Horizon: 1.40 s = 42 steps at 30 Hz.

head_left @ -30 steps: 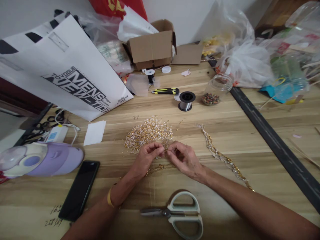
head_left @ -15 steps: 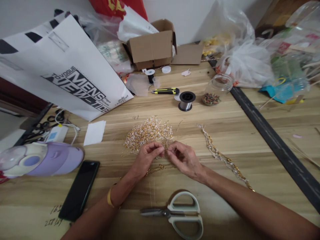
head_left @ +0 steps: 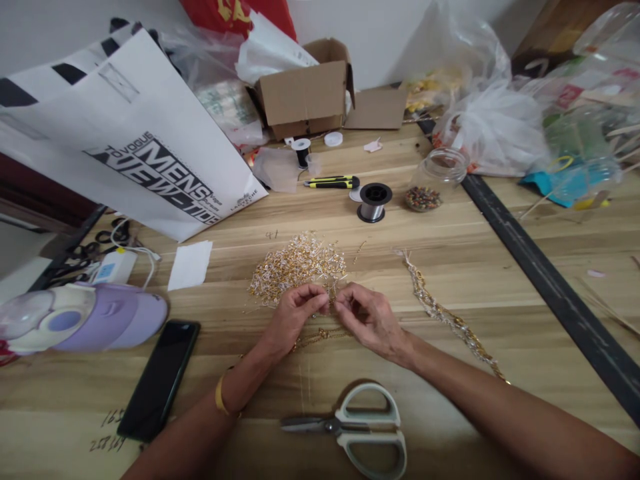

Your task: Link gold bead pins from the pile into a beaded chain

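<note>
My left hand (head_left: 299, 312) and my right hand (head_left: 369, 317) face each other at the near edge of a pile of small gold and clear pieces (head_left: 293, 267). Thumb and forefinger are pinched together on each hand. Whatever lies between the fingertips is too small to make out. A gold chain (head_left: 325, 335) lies on the table just below the hands, partly covered by them. To the right of my right hand stretches a bundle of gold and clear strands (head_left: 440, 310). Scissors (head_left: 350, 427) with pale handles lie closed, nearer to me.
A spool of wire (head_left: 374, 203), a yellow-black utility knife (head_left: 331, 182) and a jar of coloured beads (head_left: 425, 193) stand or lie behind the pile. On the left are a phone (head_left: 159, 380), a purple bottle (head_left: 107, 317) and a large paper bag (head_left: 135, 133). A cardboard box (head_left: 305, 97) sits at the back.
</note>
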Available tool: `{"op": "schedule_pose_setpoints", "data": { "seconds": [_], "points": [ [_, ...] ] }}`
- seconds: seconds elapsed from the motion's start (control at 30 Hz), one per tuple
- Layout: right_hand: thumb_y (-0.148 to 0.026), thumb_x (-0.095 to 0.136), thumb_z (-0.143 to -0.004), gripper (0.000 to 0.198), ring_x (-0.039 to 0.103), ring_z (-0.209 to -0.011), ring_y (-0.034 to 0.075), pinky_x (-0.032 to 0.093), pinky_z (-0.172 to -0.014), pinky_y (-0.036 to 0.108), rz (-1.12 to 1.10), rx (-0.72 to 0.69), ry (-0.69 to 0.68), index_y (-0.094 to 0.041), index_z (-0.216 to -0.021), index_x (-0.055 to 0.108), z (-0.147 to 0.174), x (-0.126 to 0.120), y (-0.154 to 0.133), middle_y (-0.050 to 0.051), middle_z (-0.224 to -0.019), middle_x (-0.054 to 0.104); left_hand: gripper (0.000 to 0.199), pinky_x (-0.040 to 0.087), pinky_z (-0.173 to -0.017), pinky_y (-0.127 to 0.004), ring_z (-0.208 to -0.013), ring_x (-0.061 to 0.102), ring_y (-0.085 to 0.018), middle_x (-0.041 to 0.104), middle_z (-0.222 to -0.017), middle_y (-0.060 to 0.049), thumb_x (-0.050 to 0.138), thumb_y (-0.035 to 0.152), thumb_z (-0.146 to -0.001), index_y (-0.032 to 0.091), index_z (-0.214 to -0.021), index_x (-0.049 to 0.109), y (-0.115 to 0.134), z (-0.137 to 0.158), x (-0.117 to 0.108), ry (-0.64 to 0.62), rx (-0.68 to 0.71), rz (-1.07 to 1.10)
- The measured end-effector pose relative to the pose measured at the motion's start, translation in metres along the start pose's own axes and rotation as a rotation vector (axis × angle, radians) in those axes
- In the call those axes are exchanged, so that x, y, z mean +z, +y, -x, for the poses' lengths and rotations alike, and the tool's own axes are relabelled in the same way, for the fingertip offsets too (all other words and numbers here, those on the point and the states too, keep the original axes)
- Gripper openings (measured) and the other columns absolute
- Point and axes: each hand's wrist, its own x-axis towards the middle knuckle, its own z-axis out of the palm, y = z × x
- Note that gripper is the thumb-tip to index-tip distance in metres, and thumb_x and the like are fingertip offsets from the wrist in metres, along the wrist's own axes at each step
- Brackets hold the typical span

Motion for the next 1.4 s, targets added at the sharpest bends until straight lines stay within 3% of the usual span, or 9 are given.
{"op": "schedule_pose_setpoints", "data": {
  "seconds": [1.4],
  "points": [
    [-0.020,0.052,-0.088,0.008,0.046,-0.053,0.008,0.037,-0.049,0.020,-0.011,-0.006,0.013,-0.018,-0.081,0.055,-0.0001,0.0011,0.0006,-0.002,-0.064,0.053,0.021,0.040,-0.069,-0.025,-0.067,0.051,-0.012,0.057,-0.065,0.000,0.067,0.032,-0.077,0.013,-0.069,0.062,0.0032,0.0000,0.0021,-0.017,-0.012,0.010]
  ]
}}
